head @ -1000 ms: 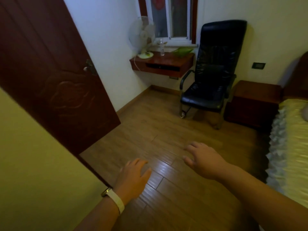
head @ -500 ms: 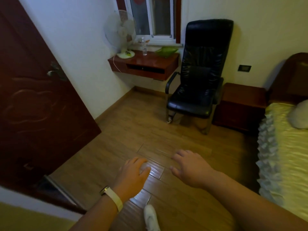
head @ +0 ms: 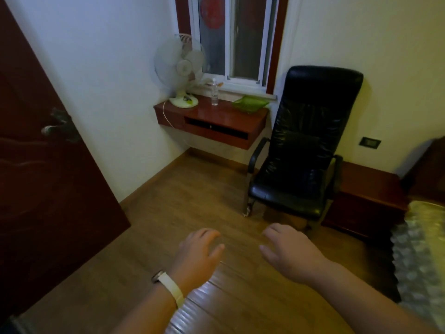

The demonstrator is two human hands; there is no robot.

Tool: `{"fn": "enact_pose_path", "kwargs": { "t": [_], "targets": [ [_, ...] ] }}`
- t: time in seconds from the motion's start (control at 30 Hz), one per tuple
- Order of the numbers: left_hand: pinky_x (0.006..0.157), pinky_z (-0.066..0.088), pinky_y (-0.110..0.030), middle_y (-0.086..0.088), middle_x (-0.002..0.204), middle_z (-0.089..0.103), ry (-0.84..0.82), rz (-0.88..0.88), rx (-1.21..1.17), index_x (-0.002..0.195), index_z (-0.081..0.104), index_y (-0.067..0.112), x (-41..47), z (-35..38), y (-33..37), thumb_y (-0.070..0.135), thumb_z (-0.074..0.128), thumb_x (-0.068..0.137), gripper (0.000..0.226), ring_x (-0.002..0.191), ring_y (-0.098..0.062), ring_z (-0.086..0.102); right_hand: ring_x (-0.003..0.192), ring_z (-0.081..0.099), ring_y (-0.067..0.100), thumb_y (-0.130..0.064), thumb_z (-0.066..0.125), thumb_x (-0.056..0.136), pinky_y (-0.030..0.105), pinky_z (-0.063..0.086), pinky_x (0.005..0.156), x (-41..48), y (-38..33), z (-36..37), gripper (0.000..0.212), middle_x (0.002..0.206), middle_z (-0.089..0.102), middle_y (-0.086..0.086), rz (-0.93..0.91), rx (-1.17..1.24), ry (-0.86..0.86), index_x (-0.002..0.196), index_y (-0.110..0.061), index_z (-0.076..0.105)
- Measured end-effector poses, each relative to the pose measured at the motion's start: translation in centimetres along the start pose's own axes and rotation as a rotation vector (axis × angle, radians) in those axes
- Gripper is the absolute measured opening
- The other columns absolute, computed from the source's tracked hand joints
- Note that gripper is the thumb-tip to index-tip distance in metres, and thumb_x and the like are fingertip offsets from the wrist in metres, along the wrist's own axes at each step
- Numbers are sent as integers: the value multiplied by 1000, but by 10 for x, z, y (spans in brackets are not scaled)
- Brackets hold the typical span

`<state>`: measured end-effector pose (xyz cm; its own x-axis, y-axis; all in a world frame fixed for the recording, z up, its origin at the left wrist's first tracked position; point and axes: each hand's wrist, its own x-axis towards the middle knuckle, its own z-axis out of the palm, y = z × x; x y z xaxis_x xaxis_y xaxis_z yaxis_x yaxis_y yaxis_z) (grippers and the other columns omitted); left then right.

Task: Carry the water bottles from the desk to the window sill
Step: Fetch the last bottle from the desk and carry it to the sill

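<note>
One clear water bottle [head: 214, 92] with a white cap stands upright on the red-brown wall-mounted desk [head: 216, 121] in the far corner. Just behind it runs the pale window sill [head: 243, 89] under the window. My left hand [head: 197, 256], with a white band on the wrist, and my right hand [head: 289, 255] hover low over the wooden floor, well short of the desk. Both hands hold nothing, with their fingers apart.
A white table fan [head: 181, 73] and a green tray [head: 250, 103] also sit on the desk. A black armchair [head: 301, 150] stands to its right, then a low cabinet [head: 366, 198] and a bed [head: 423, 249]. A dark open door [head: 48, 165] lines the left.
The view has moved into the room past the door and the yellow wall; desk and window are nearer and more central. Both hands stay empty in front of me.
</note>
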<state>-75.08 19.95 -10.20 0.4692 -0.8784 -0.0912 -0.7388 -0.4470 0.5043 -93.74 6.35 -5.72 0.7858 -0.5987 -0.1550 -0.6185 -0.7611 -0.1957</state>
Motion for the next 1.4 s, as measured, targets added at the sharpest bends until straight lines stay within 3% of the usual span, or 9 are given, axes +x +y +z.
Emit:
{"fn": "enact_pose_path", "kwargs": {
  "t": [0.23,0.8,1.2,1.4],
  "targets": [
    [113,31,-33,13,146,44,-77,48,131,142,44,32,65,-41,-38,47,43,100,45,137,-8,37,129,46,9,-52,44,97,30,41,105,88,-7,-6,47,140,49,-11,7,23,-24,139,-31,47],
    [116,30,-33,9,150,43,-103,-210,182,141,47,34,325,-93,-135,48,45,98,45,141,-11,36,120,48,18,-54,37,97,38,42,100,401,26,-12,46,128,53,-3,-126,74,-235,130,-27,52],
    [116,28,-35,10,151,42,47,-201,147,143,45,32,498,-174,-149,47,45,100,46,141,-10,34,129,45,12,-54,41,97,36,39,108,597,27,-95,49,141,48,-9,-204,91,-101,140,-31,45],
    [112,33,-33,7,149,44,-17,-167,157,140,48,30,591,-183,-201,47,47,99,45,139,-14,38,131,43,11,-54,43,97,36,38,110,684,19,-91,50,143,47,-9,-124,97,-111,141,-32,44]
  ]
}}
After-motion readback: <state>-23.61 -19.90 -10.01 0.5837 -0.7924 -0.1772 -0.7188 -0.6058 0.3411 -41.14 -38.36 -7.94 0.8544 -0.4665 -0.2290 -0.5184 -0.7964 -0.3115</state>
